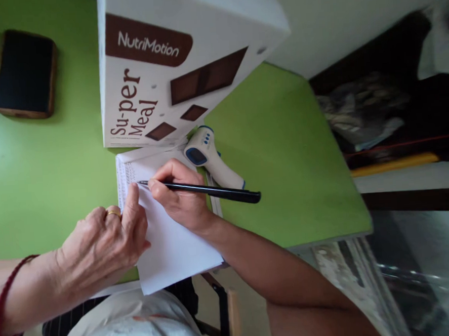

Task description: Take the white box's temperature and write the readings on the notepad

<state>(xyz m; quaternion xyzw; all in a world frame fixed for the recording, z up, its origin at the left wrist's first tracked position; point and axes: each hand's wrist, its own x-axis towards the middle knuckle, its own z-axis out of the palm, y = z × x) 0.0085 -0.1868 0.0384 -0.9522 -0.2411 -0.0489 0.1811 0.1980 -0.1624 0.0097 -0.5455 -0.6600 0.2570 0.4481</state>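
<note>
A black pen (pixel 214 190) is pinched in the fingers of my right hand (pixel 182 193), its tip against the paper near the left edge. The white paper (pixel 172 252) lies at the table's front, with its lower part reaching over the edge. Small rows of writing run along its upper left side. My left hand (pixel 103 233), with a ring and a red bracelet, rests on the paper's left side. Its index finger stretches toward the pen tip and its other fingers are bent. Just beyond my right hand lies a white and blue infrared thermometer (pixel 218 163), touching or very near the paper.
A large white NutriMotion box (pixel 143 87) stands directly behind the paper. On the green table (pixel 285 159), a black pad with a brown rim (pixel 24 74) lies at the far left. Shelves with a plastic bag (pixel 365 108) and a yellow strip (pixel 395 164) are at the right.
</note>
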